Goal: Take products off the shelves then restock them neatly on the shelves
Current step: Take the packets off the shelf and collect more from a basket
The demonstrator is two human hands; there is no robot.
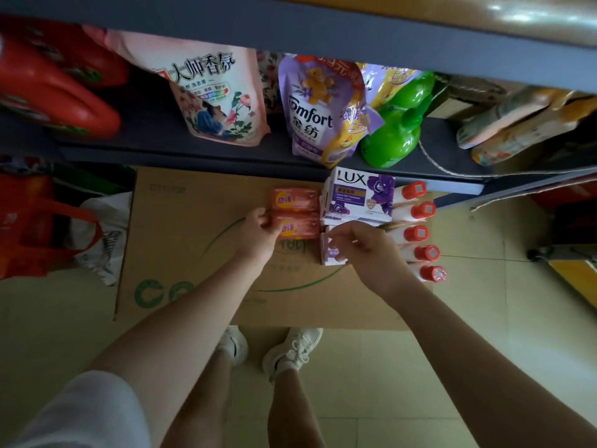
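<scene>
Two orange-red soap boxes lie side by side on a flat cardboard sheet (193,247) on the floor. My left hand (258,232) grips the left end of the nearer orange-red box (300,227); the farther orange-red box (295,198) lies just behind it. My right hand (361,250) hovers with curled fingers over a low white-and-purple soap box (332,255), touching its top. A stack of purple LUX boxes (358,195) stands just beyond that. Several white bottles with red caps (420,234) lie in a row to the right.
The dark shelf (193,153) above holds a red jug (55,88), a pink detergent pouch (213,92), a purple Comfort pouch (310,111), a green bottle (397,130) and packets at the right. A red bag (35,221) sits at left. My shoes (271,347) stand by the cardboard.
</scene>
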